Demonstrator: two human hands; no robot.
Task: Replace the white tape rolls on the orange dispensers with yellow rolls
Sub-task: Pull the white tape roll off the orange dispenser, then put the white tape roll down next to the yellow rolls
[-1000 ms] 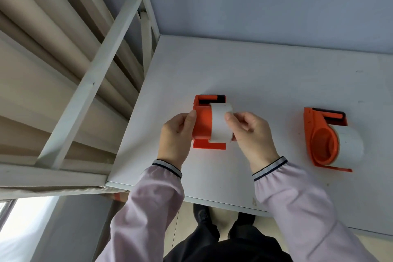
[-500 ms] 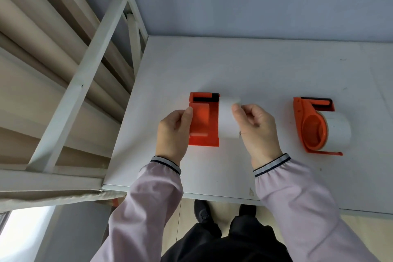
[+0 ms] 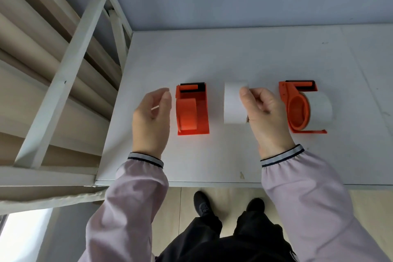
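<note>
Right hand (image 3: 263,110) grip clamped on white roll (image 3: 234,105); left hand (image 3: 152,116) grip apart beside empty dispenser (image 3: 192,110); loose tape end may stick to tabletop (image 3: 234,55)

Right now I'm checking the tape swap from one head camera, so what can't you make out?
- Yellow rolls: none in the head view, perhaps beyond its edges.
- White roll: its right side and core are covered by the right hand.
- Right dispenser: near edge partly behind that hand.
- Left hand: a small pale sliver on it, too small to identify.

White roll (image 3: 232,104) between orange dispensers (image 3: 192,110)
</note>
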